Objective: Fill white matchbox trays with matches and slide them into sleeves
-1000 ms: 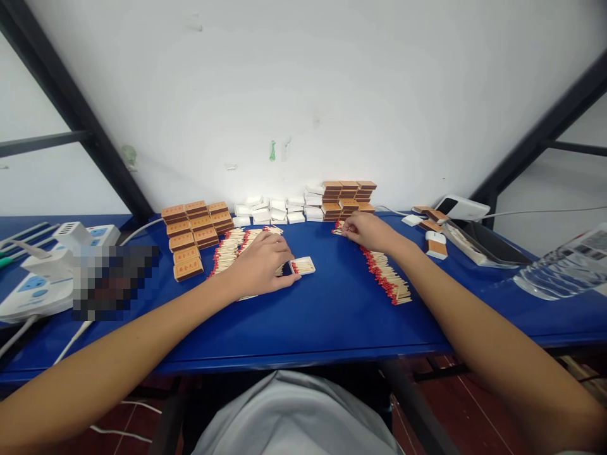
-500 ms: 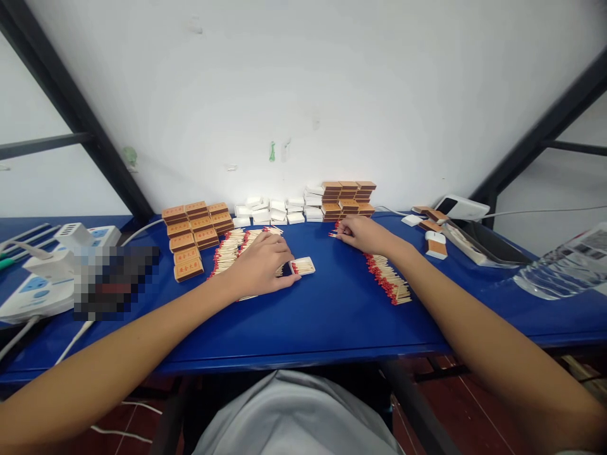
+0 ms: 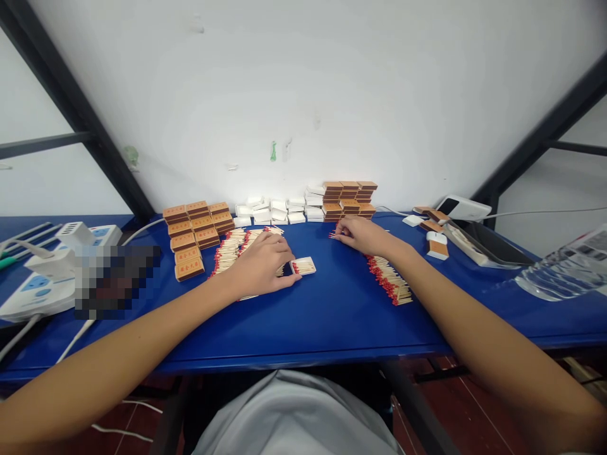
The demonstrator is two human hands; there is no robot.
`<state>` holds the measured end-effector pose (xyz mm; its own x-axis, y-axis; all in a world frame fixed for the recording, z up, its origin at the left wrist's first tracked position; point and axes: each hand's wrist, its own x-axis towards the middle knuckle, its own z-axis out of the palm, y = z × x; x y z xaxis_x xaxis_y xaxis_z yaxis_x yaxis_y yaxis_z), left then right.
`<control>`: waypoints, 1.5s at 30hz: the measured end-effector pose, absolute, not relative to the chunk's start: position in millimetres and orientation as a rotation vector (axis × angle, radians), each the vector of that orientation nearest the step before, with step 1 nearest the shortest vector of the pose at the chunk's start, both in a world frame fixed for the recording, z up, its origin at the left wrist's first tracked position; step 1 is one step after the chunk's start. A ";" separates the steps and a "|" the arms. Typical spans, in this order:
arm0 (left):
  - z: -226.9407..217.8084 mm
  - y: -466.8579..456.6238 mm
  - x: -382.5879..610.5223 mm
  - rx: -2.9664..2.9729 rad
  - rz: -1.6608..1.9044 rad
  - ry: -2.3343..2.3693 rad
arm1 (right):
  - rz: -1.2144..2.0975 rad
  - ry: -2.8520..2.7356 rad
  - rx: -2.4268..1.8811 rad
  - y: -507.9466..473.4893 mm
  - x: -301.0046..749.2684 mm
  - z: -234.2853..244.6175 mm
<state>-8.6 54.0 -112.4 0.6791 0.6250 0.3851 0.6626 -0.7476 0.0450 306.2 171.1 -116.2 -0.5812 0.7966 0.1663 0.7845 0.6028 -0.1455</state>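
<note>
A small white matchbox tray [image 3: 307, 266] with several red-tipped matches in it lies on the blue table. My left hand [image 3: 266, 264] has its thumb and forefinger at the tray's left end, gripping it. Beneath and behind that hand spreads a large pile of matches [image 3: 228, 253], partly covered. My right hand [image 3: 361, 234] is farther back, fingertips pinched on a few matches [image 3: 333, 235] whose red heads point left. Under my right forearm is a row of loose matches [image 3: 387, 278], heads to the left.
Stacked orange matchbox sleeves [image 3: 203, 232] stand at left, with more sleeves [image 3: 349, 205] against the wall. White trays [image 3: 270, 211] are piled between them. A power strip [image 3: 35, 284] lies far left; a white device [image 3: 462, 208] and clear plastic packaging [image 3: 559, 275] are at right.
</note>
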 end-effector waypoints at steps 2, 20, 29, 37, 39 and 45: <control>-112.6 54.0 -8.5 -2.784 -0.579 -1.066 | 0.084 -2.617 -1.335 171.3 306.4 -115.8; -113.2 55.1 -8.9 -2.781 -0.542 -1.068 | 0.065 -2.656 -1.374 157.4 297.4 -110.8; -113.9 55.5 -8.9 -2.782 -0.552 -1.061 | 0.079 -2.671 -1.404 151.8 292.8 -109.9; -114.6 56.4 -10.0 -2.771 -0.559 -1.059 | 0.185 -2.674 -0.978 97.2 255.6 -95.6; -114.6 57.1 -10.0 -2.774 -0.558 -1.050 | 0.139 -2.711 -0.942 86.7 245.9 -95.8; -116.9 59.0 -10.1 -2.768 -0.569 -1.017 | -0.038 -2.769 -0.982 79.6 232.2 -101.6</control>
<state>-10.1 59.0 -116.9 0.7004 0.5949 0.3944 0.6473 -0.7622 0.0001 232.2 79.6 -101.6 -0.7584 0.6207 0.1989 0.6259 0.7787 -0.0435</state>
